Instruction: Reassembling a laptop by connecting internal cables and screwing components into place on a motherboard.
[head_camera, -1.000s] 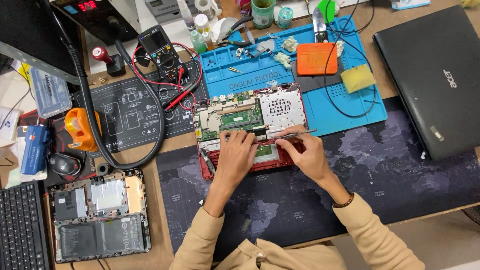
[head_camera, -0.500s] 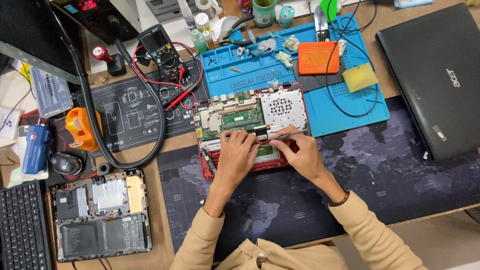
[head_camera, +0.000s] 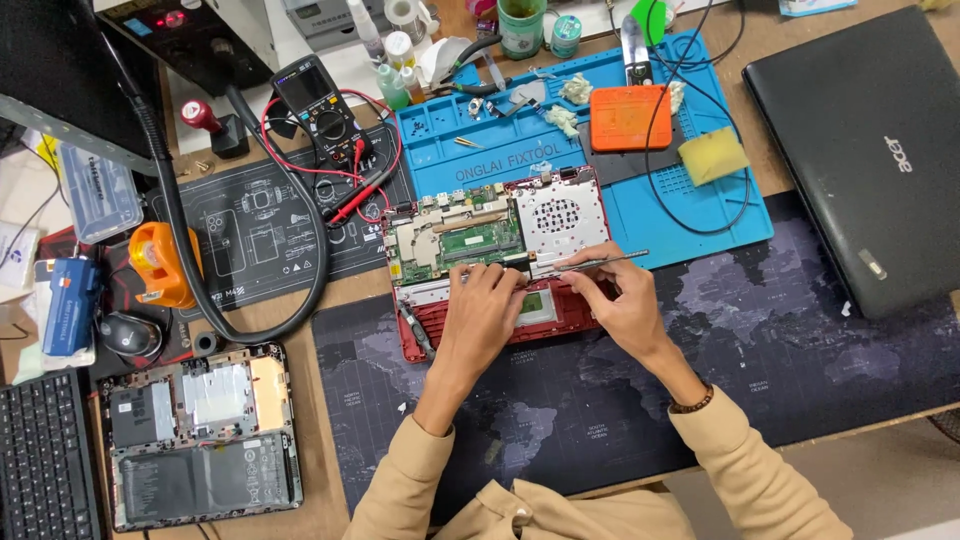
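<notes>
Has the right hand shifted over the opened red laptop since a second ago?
Barely: the right hand holding the thin metal tool stays at the opened red laptop's lower right.

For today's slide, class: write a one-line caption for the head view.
Left hand steadies an opened red laptop while right hand works thin tweezers inside.

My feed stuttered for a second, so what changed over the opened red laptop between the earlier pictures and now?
Little changed. The right hand shifted its thin metal tool, which pointed right a second ago, was tucked in close half a second ago, and now sticks out right again. The left hand stayed pressed on the red laptop beside it. The laptop, blue mat and multimeter kept their places.
</notes>
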